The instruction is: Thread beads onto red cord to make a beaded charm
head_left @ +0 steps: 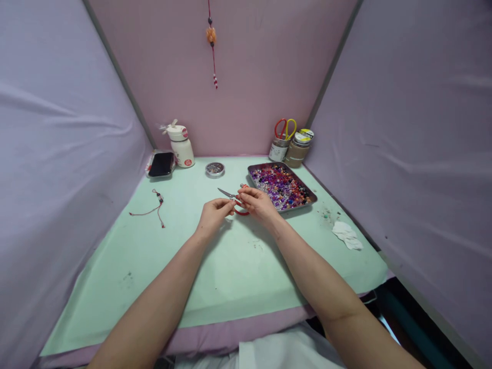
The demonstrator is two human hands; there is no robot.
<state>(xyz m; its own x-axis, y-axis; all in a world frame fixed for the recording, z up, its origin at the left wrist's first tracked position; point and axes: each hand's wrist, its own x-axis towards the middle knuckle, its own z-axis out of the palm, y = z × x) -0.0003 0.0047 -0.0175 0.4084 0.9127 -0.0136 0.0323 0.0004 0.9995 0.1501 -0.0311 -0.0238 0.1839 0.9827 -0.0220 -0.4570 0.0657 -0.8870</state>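
Over the middle of the table, my left hand (217, 211) has thumb and forefinger pinched together; what they hold is too small to make out. Close beside it, my right hand (258, 202) also has its fingertips closed on something hidden. Red-handled scissors (226, 193) show behind the fingertips, blades pointing left; whether a hand touches them I cannot tell. A small red object with a metal top (243, 186) peeks out just above my right fingers. Right of that hand stands a metal tray (303, 205) filled with purple, red, clear and dark beads.
A round dish (214, 169) of small pieces sits at the back. Further left are a bottle (183, 148), a phone (162, 164) and a beaded cord (159, 200). Jars (297, 151) stand back right, a crumpled tissue (347, 236) lies right, and a beaded string (211, 36) hangs behind.
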